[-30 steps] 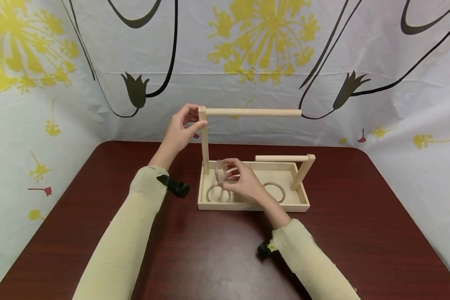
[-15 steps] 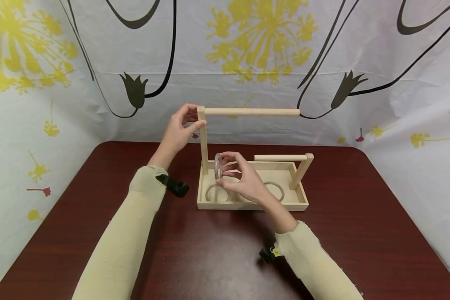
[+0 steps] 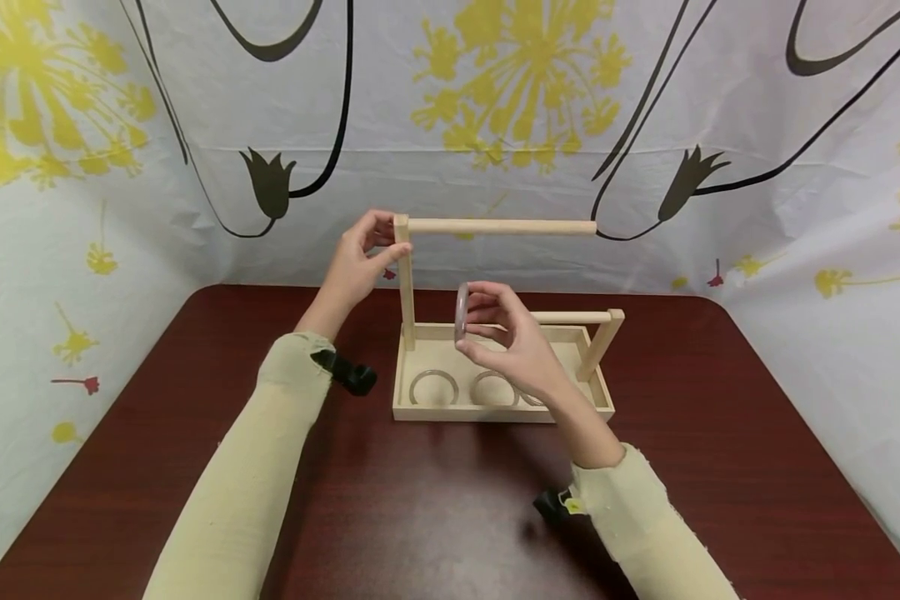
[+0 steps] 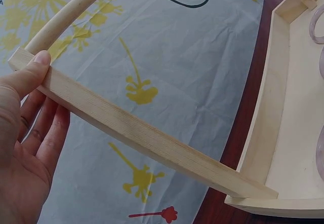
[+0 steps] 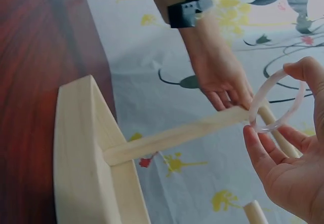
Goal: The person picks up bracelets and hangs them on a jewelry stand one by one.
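Observation:
A wooden tray [image 3: 495, 412] carries a tall post [image 3: 404, 287] with a long dowel [image 3: 498, 226] and a short post [image 3: 600, 343] with a short dowel [image 3: 570, 317]. My left hand [image 3: 381, 237] pinches the tall post's top; the left wrist view shows the thumb [image 4: 38, 64] on the post [image 4: 147, 135], fingers behind. My right hand [image 3: 474, 319] pinches a translucent ring [image 3: 462, 308] upright above the tray, right of the tall post, below the long dowel. In the right wrist view the ring [image 5: 276, 102] hangs between thumb and fingertips. Two more rings [image 3: 433, 387] [image 3: 492, 387] lie flat in the tray, a third half hidden behind my right wrist.
The tray stands on a dark red table [image 3: 195, 392] near its far edge. A white cloth with yellow flowers [image 3: 525, 92] hangs close behind and on both sides. Black straps sit on both wrists [image 3: 345, 372] [image 3: 555, 504].
My right hand has lifted the ring from just above the tray's left end, up and slightly right. The middle ring in the tray is now uncovered. The left hand has not moved.

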`<state>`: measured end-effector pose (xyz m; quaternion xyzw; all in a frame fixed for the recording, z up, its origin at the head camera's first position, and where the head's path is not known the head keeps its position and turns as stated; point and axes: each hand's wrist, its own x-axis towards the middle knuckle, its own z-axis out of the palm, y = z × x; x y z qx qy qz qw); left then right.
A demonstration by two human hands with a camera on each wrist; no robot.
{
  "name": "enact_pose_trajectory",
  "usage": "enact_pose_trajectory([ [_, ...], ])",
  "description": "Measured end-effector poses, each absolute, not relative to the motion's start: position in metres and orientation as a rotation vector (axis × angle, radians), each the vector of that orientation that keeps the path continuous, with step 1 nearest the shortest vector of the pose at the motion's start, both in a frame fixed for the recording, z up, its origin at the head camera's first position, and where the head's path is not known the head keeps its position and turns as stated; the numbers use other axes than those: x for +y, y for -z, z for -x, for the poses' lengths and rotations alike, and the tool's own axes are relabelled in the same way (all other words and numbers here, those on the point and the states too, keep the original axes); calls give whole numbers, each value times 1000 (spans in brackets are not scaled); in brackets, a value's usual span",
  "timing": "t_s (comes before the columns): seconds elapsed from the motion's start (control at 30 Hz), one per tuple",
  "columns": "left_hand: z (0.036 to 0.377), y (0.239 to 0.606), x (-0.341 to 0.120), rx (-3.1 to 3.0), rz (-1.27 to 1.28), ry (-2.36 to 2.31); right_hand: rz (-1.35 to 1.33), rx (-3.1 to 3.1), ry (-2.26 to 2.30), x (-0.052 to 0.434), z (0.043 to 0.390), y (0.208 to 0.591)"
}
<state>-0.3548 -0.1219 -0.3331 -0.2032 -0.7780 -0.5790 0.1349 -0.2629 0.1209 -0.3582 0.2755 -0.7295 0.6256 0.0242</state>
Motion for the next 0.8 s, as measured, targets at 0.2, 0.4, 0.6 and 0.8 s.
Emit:
enact_pose_trajectory([
  [0.2,355,333,-122,-2246,595,1682,-781,-2212,-1962,133,266,351],
  [0.4,354,333,-122,-2248,607,1674,-629,-2174,-1993,146,269,347],
  [0.6,353,334,-122,-2242,601,1687,-514,-2080,-1998,159,272,341],
  [0.8,352,333,-121,-2251,586,1696,-421,-2032,-1953,174,276,336],
])
